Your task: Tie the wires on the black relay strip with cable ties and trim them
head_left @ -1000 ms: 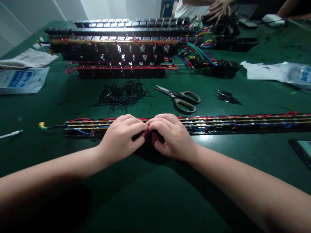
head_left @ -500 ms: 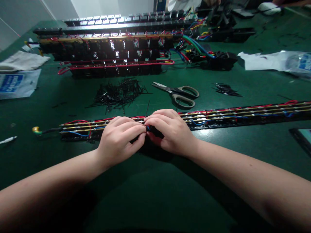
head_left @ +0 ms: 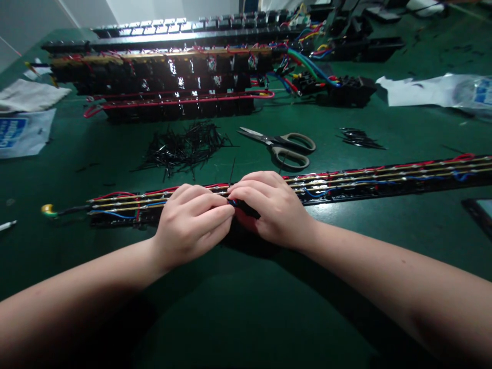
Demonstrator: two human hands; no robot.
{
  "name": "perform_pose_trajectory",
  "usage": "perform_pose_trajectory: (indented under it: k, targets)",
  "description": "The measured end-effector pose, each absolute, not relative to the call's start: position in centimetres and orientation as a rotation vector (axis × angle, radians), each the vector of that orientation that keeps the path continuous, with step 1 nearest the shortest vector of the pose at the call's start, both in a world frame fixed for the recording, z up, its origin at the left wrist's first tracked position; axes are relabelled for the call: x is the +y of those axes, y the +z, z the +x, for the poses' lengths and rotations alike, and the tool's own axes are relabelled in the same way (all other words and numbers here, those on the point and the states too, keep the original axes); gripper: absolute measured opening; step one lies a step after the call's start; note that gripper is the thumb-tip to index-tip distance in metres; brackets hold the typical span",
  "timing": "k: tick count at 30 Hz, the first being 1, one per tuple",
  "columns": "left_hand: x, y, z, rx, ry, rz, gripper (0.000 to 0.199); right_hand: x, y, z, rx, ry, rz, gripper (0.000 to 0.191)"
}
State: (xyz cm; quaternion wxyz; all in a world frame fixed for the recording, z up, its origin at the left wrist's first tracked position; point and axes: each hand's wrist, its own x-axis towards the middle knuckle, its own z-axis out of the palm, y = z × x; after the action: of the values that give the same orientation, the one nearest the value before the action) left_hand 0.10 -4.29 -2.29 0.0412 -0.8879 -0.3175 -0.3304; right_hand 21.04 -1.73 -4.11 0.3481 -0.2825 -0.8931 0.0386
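Observation:
A long black strip [head_left: 346, 187] with brass rods and red and blue wires lies across the table. My left hand [head_left: 194, 220] is closed over it, fingertips and thumb pinched near a bit of blue wire. Touching or nearly touching it, my right hand [head_left: 271, 207] curls its fingers over the strip, thumb on the near side. Between the hands a thin black cable tie end [head_left: 232, 170] sticks up from the strip. The fingers hide what exactly the tips pinch. At the strip's left end, a black cable ends in a yellow-green tip [head_left: 47, 209].
Beyond the strip lie a pile of thin black ties [head_left: 184, 148], scissors [head_left: 274, 146] and a smaller bunch of ties [head_left: 359, 138]. Wired black assemblies [head_left: 161, 77] stand at the back. Plastic bags [head_left: 25, 134] and a dark-framed device [head_left: 478, 212] lie at the sides.
The left thumb has moved in closer beneath the fingers, and the left fingertips have shifted slightly right. The camera view has shifted a little; the right hand keeps its place on the strip.

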Motion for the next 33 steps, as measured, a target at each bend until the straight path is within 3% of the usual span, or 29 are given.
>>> perform_pose_trajectory:
  k: [12, 26, 33]
  targets:
    - [-4.14, -1.74, -0.22, -0.589, -0.849, -2.655, 0.007, -1.62, -4.22, 20.99, -2.308, 0.059, -0.760, 0.011]
    - [-4.06, -1.74, -0.07, -0.416, -0.769, -2.673, 0.002, -1.50, -4.24, 21.04, -2.323, 0.031, -0.772, 0.009]
    - [-4.01, -1.56, -0.04, -0.397, -0.741, -2.719, 0.009, -1.51, -4.25, 21.00, -2.314, 0.028, -0.790, 0.007]
